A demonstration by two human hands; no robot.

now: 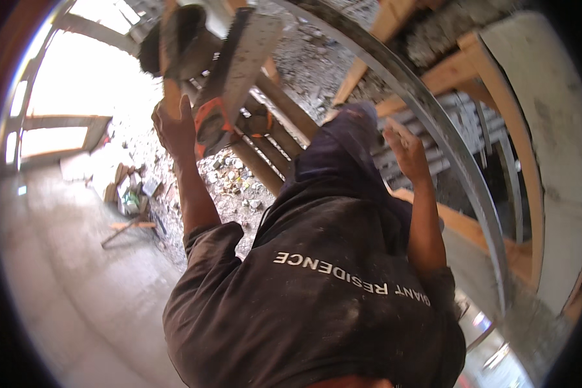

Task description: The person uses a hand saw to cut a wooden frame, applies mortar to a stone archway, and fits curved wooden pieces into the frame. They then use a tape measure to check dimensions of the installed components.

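My left hand (176, 129) is wrapped round the lower end of a narrow, light wooden strip (171, 90), which points away from me and blurs toward its top. Just right of this hand is a handsaw (249, 61) with a broad grey blade, dark teeth and an orange-and-grey handle (212, 124). The saw is over a slatted wooden platform (281, 152); whether my left hand touches its handle I cannot tell. Beside my right thigh, my right hand (407, 150) hangs in the air, fingers loosely apart, with nothing in it.
A dark bucket (187, 39) stands at the far left. A curved grey metal edge (443, 129) sweeps past on my right, with timber framing (507, 123) beyond it. Rubble (239, 184) covers ground by the platform. Wood scraps (113, 184) lie on the concrete floor (90, 271).
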